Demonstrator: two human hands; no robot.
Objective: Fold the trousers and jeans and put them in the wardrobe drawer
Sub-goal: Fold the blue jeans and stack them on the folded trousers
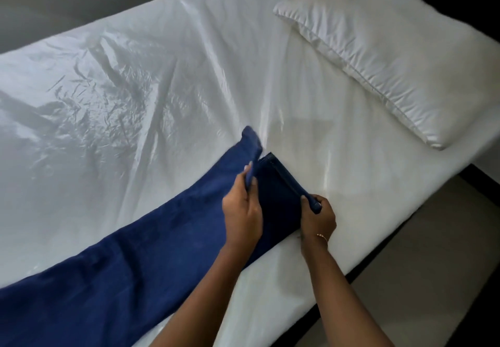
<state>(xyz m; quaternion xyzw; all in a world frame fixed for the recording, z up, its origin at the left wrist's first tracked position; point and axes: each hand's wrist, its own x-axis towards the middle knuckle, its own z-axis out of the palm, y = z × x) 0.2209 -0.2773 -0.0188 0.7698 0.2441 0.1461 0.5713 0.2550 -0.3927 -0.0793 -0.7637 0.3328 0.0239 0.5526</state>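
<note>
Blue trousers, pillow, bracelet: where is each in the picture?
blue trousers point(140, 252), head view, on the flat leg cloth.
pillow point(400, 57), head view, on its middle.
bracelet point(322, 236), head view, on the chain at the right wrist.

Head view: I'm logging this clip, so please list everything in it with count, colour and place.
trousers: one, dark blue, laid lengthwise along the near edge of the bed, far end lifted
sheet: one, white, wrinkled, covering the bed
pillow: one, white, at the right end of the bed
floor: pale, lower right beside the bed
bracelet: one, gold, on the right wrist
left hand: grip on the trousers' far end
right hand: grip on the same end's near corner
</note>
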